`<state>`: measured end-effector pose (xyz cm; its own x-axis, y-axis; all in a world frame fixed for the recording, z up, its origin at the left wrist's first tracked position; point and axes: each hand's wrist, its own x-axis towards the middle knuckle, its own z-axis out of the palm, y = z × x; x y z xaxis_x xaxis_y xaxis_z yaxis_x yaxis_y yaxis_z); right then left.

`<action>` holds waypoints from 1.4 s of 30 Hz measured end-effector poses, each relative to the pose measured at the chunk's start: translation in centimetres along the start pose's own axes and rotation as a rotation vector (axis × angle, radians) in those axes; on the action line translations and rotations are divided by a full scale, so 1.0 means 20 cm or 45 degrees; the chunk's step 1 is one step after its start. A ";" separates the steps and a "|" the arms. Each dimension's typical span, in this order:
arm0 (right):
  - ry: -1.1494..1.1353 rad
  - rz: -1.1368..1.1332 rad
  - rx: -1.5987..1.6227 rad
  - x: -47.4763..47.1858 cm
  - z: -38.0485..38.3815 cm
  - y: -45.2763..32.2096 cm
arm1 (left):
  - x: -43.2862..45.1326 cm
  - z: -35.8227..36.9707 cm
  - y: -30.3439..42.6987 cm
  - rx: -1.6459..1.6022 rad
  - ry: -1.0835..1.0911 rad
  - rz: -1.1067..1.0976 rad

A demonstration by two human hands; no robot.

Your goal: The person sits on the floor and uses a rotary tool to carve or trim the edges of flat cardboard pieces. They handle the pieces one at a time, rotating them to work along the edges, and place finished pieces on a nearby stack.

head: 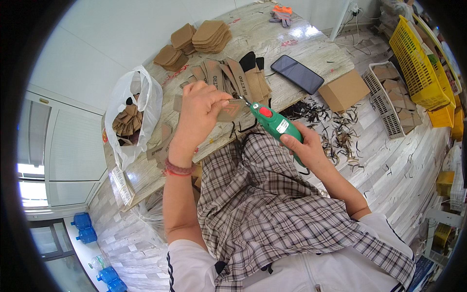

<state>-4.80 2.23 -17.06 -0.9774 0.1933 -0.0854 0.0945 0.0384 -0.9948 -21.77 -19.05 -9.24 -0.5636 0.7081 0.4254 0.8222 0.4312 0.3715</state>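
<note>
My left hand [201, 113] pinches the upper edge of a brown fabric piece [231, 111] with an orange chevron mark. Held in my right hand [304, 142] is a green handheld power tool [274, 121] with a red button. Its metal tip meets or nearly meets the edge of that piece, close to my left fingertips; the exact contact is too small to tell. Behind my hands, a fan of printed brown strips [213, 75] lies on the wooden-patterned table [251, 33]. Brown pieces with black ends [253, 75] lie beside the strips.
Stacked tan pads [211, 34], a phone [297, 74] and orange-grey gloves [281, 15] lie on the table. A plastic bag [136, 109] of brown pieces stands left. Right are a cardboard box [344, 90], a crate [392, 98], yellow baskets [417, 65] and dark scraps [339, 135] on the floor.
</note>
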 end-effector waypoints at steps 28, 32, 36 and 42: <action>0.104 0.070 0.038 0.03 0.02 0.11 | 0.32 0.51 -0.56 0.373 0.448 -1.126; 0.082 0.075 0.043 0.05 0.05 0.08 | 0.16 0.53 -0.61 -0.354 0.955 -1.078; 0.119 0.002 0.015 0.07 0.07 0.08 | 0.05 0.43 -0.39 -1.218 1.216 -0.896; 0.116 -0.055 -0.055 0.08 0.13 0.02 | -0.06 0.31 -0.03 -1.681 1.233 -0.798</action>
<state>-6.82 -0.05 -17.82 -0.9597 0.2789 -0.0352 0.0627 0.0902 -0.9939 -21.00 -16.65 -15.13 -0.9864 -0.1436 0.0805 0.1486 -0.5664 0.8106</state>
